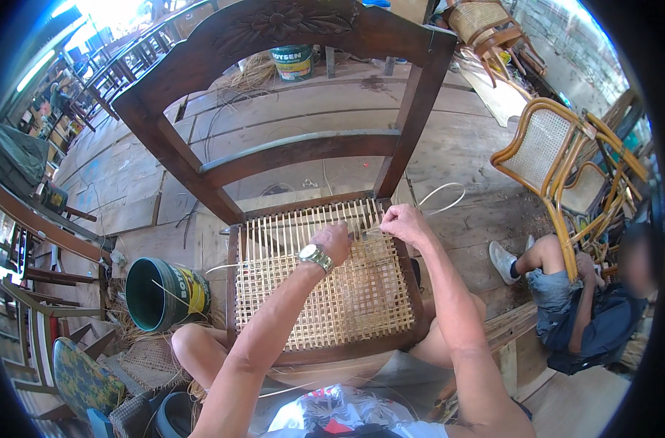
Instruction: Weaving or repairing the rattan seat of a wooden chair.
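In front of me stands a dark wooden chair [289, 157] with a carved top rail. Its seat frame carries a woven cane seat [325, 292], a close lattice at the front and mostly lengthwise strands toward the back. My left hand [332, 244], a watch on its wrist, is closed low over the back part of the weave; its fingertips are hidden. Near the seat's back right corner, my right hand [405, 225] pinches a pale cane strand [373, 230]. A loop of loose cane [449, 197] curves out beyond that hand.
A dark green bucket [146, 296] lies tipped at the left, and another bucket [292, 62] stands behind the chair. Rattan chairs [540, 146] are at the right, beside a seated person [566, 292]. Chair frames [37, 328] crowd the left edge. Planks [274, 109] cover the floor.
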The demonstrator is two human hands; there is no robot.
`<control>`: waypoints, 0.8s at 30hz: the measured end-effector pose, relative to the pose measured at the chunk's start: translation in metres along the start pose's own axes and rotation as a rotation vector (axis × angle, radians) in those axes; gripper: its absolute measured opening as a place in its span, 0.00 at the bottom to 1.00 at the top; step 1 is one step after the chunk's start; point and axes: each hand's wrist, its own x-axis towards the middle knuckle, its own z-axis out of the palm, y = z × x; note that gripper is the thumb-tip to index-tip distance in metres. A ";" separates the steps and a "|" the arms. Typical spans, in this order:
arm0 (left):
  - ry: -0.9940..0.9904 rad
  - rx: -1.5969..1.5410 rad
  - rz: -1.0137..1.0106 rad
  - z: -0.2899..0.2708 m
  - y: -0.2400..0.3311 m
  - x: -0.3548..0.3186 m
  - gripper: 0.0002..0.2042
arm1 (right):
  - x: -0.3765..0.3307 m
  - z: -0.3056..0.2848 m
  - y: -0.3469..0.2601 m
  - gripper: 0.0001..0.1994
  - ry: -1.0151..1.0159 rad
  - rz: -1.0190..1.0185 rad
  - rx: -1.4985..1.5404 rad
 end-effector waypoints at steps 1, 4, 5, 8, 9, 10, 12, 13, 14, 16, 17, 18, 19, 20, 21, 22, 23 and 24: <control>-0.010 -0.014 0.004 0.001 0.001 -0.002 0.14 | 0.000 -0.001 0.001 0.06 -0.016 -0.030 0.022; 0.015 0.000 -0.026 0.002 0.002 -0.005 0.14 | -0.001 -0.004 0.004 0.06 0.013 -0.007 -0.025; 0.023 -0.016 -0.034 0.004 0.001 -0.005 0.13 | -0.002 -0.004 0.005 0.06 0.004 -0.002 -0.015; 0.051 -0.036 -0.018 0.007 0.001 -0.006 0.13 | -0.002 0.000 0.003 0.07 -0.019 -0.005 -0.024; 0.060 -0.032 -0.012 0.007 -0.001 -0.006 0.13 | -0.002 0.003 0.002 0.07 -0.023 0.009 -0.054; 0.073 -0.044 0.007 0.007 -0.002 -0.005 0.13 | -0.001 0.008 -0.001 0.07 -0.031 -0.016 -0.048; -0.020 -0.124 -0.069 0.004 -0.004 -0.002 0.13 | -0.001 0.021 -0.006 0.10 -0.045 -0.076 -0.135; -0.032 -0.114 -0.092 0.001 -0.007 0.000 0.13 | -0.001 0.028 -0.009 0.10 -0.052 -0.105 -0.125; -0.055 -0.169 -0.064 -0.003 -0.010 0.002 0.14 | -0.002 0.035 -0.012 0.10 -0.029 -0.102 -0.108; -0.078 -0.227 -0.040 -0.010 -0.012 0.007 0.15 | -0.004 0.044 -0.016 0.11 -0.064 -0.075 -0.067; -0.164 -0.292 -0.113 -0.014 -0.010 0.010 0.17 | -0.006 0.047 -0.017 0.11 -0.035 -0.084 -0.090; -0.217 -0.355 -0.191 -0.017 -0.008 0.011 0.18 | -0.007 0.048 -0.018 0.10 -0.018 -0.149 -0.156; -0.246 -0.365 -0.186 -0.017 -0.004 0.010 0.18 | -0.009 0.048 -0.017 0.09 0.033 -0.200 -0.228; -0.094 -0.254 -0.165 -0.017 0.000 0.006 0.19 | -0.011 0.047 -0.017 0.09 -0.004 -0.219 -0.232; 0.021 -0.152 -0.145 -0.018 0.001 -0.001 0.20 | -0.013 0.044 -0.016 0.08 0.025 -0.313 -0.351; 0.097 -0.121 -0.119 -0.020 0.000 -0.012 0.19 | -0.014 0.041 -0.017 0.08 0.053 -0.437 -0.452; 0.077 -0.168 -0.234 -0.025 -0.004 -0.022 0.18 | -0.015 0.038 -0.018 0.08 0.047 -0.423 -0.477; 0.025 -0.226 -0.337 -0.032 -0.014 -0.036 0.17 | -0.016 0.036 -0.022 0.09 0.043 -0.417 -0.473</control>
